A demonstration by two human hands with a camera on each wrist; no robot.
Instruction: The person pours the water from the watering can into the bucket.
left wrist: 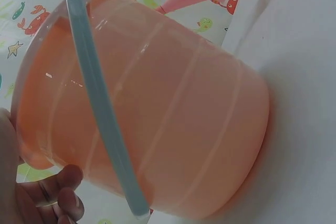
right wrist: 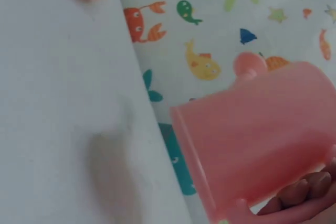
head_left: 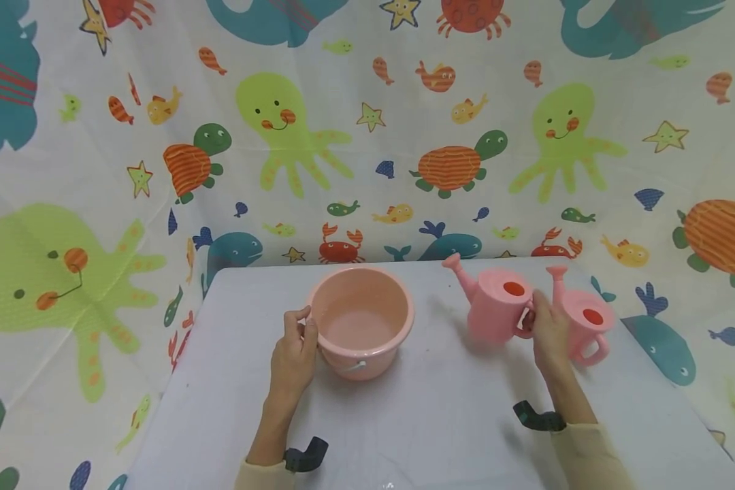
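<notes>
A peach-pink bucket [head_left: 361, 364] stands upright on the white table, and its pale handle [left wrist: 107, 114] hangs down one side. My left hand [head_left: 294, 354] grips the bucket's left rim, with the thumb at the rim and several fingers curled below it in the left wrist view. In my right hand [head_left: 551, 330] is the handle of a pink watering can [head_left: 493, 313]. That can is lifted off the table, its spout pointing up and left, and a shadow lies beneath it. Just right of this hand stands a second pink watering can [head_left: 578, 327], partly hidden behind the hand.
A white cloth covers the table [head_left: 429, 422]. Behind it hangs a curtain [head_left: 367, 163] printed with sea animals. Each wrist wears a dark band, such as the right wristband [head_left: 539, 416].
</notes>
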